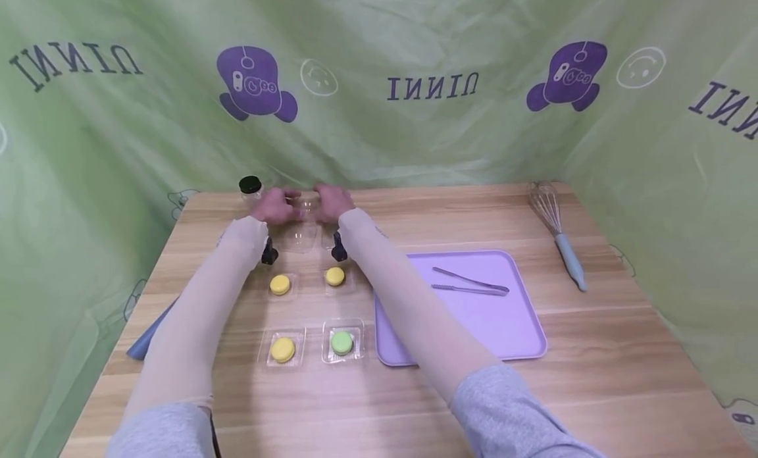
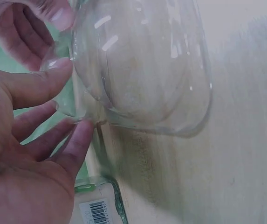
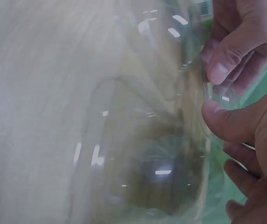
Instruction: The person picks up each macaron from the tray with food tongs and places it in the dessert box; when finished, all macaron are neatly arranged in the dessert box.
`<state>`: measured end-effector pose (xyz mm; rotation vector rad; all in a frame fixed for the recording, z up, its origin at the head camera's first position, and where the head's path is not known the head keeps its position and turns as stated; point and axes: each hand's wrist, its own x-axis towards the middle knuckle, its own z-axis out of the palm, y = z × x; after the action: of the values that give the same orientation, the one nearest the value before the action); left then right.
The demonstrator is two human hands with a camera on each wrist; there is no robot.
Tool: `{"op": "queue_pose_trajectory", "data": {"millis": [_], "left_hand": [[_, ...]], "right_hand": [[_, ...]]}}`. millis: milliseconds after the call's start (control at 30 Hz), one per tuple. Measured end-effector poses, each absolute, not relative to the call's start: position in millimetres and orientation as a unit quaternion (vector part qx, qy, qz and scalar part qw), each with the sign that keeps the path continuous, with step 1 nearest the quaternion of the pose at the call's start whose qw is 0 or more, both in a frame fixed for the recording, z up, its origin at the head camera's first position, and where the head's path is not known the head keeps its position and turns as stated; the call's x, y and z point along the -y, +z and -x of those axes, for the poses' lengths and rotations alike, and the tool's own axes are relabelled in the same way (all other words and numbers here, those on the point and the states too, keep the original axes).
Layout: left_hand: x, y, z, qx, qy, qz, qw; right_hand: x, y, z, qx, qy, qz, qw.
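At the far left of the table, my left hand (image 1: 277, 206) and right hand (image 1: 333, 203) hold a clear plastic dome lid (image 1: 308, 206) between them. In the left wrist view, the left thumb and fingers pinch the edge of this clear lid (image 2: 64, 95). The right thumb and fingers grip its other side (image 3: 224, 99) in the right wrist view. Nearer to me lies another clear lid (image 1: 299, 237), with part of a further one (image 1: 328, 237) beside it. A clear jar with a black cap (image 1: 251, 185) stands just left of the left hand.
Three yellow macarons (image 1: 283, 350) and a green macaron (image 1: 341, 343) sit on small clear trays (image 1: 359, 333). Tongs (image 1: 470, 289) lie on a purple tray (image 1: 462, 339) under the right forearm's side. A whisk (image 1: 565, 251) lies far right; a blue object (image 1: 145, 339) is partly behind the left arm.
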<state>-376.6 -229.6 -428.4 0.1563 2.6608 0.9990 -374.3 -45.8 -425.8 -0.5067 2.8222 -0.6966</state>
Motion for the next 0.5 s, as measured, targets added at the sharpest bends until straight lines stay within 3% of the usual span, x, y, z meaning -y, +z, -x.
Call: {"op": "queue_pose_trajectory", "data": {"millis": [300,500], "left_hand": [[227.2,-422.1,372.9,-0.895,0.424,-0.035,0.134],[224.1,-405.0,363.2,-0.895,0.434,-0.039,0.094]], "right_hand": [[36.1,-416.2,378.5,-0.925,-0.312,0.176,0.125],[25.5,-403.6,384.4,-0.911,-0.335,0.200,0.134]]}}
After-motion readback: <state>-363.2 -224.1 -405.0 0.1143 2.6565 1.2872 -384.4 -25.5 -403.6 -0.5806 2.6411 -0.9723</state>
